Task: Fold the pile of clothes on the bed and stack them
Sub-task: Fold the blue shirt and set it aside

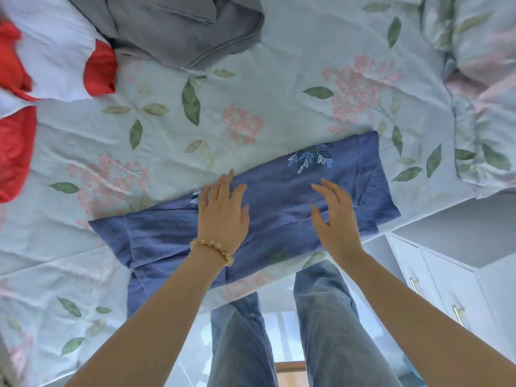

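Observation:
A blue garment [282, 191] with white leaf embroidery lies folded into a long strip across the near edge of the bed. My left hand [223, 210], with a bead bracelet at the wrist, rests flat on its middle with fingers straight. My right hand [333, 216] hovers just over the strip to the right, fingers spread and slightly bent, holding nothing. A grey garment [181, 29] lies crumpled at the far side of the bed. A red and white garment [53, 68] lies at the far left.
The bed has a pale blue floral cover [251, 101]. A bunched floral quilt [480, 88] is heaped at the right. White cabinets [441, 286] with gold handles stand beside the bed at the right. My legs in jeans are at the bed's edge.

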{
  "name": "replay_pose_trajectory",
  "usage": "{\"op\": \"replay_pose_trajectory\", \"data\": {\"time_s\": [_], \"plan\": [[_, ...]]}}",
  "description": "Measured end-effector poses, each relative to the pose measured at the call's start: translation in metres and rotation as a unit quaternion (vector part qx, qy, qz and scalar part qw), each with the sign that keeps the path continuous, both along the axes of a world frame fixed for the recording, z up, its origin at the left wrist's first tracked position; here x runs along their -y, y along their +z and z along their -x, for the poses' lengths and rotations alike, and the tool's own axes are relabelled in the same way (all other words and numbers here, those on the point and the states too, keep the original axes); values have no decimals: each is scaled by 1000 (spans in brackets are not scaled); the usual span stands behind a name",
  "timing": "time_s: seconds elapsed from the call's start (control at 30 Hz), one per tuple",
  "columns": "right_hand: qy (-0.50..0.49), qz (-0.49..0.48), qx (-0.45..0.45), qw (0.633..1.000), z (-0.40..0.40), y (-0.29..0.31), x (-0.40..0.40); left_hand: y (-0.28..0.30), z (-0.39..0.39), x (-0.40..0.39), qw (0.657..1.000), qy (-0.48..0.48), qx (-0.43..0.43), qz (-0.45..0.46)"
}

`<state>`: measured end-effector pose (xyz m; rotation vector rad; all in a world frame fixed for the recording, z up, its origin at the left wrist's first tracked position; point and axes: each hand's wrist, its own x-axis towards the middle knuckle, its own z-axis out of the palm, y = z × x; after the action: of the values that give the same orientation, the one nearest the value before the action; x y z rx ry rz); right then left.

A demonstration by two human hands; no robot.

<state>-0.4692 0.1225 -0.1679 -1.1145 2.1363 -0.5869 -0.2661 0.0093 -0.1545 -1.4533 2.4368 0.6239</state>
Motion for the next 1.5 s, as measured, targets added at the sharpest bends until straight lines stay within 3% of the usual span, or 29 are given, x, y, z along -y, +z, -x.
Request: {"op": "replay_pose_trajectory", "data": {"time_s": [0.17, 0.33, 0.47, 0.6, 0.73, 0.9, 0.93, 1.0, 1.1, 1.23, 1.37, 1.5], "plan": [[-227, -74, -16, 971, 81, 5, -45, -7, 128, 16, 996, -73, -33, -25], [-397, -157, 161, 890, 105, -9, -61, -35, 221, 38, 992, -89, 6, -91], [-481, -168, 236, 828, 101, -21, -58, -51, 249, 52, 970, -1, -31, -242], [-607, -96, 297, 731, 93, -25, -49, -52, 262, 56, 950, -8, -65, -306], [-649, -41, 347, 676, 86, -21, -46, -46, 267, 58, 938, -34, -84, -334], [-663, 37, 468, 583, 78, 6, -46, -15, 236, 70, 898, 27, -204, -389], [-626, 49, 513, 585, 74, 15, -43, -6, 226, 74, 886, 21, -216, -411], [-524, 66, 572, 628, 59, 33, -40, 13, 198, 83, 862, 25, -239, -446], [-429, 77, 559, 706, 26, 60, -35, 43, 143, 92, 849, 38, -270, -452], [-328, 52, 477, 814, -49, 87, -29, 73, 51, 101, 896, -8, -241, -373], [-221, 20, 401, 889, -150, 83, -22, 73, -54, 105, 933, -12, -212, -292], [-44, 15, 233, 971, -245, 53, -17, 45, -148, 103, 965, -90, -156, -189]]}}
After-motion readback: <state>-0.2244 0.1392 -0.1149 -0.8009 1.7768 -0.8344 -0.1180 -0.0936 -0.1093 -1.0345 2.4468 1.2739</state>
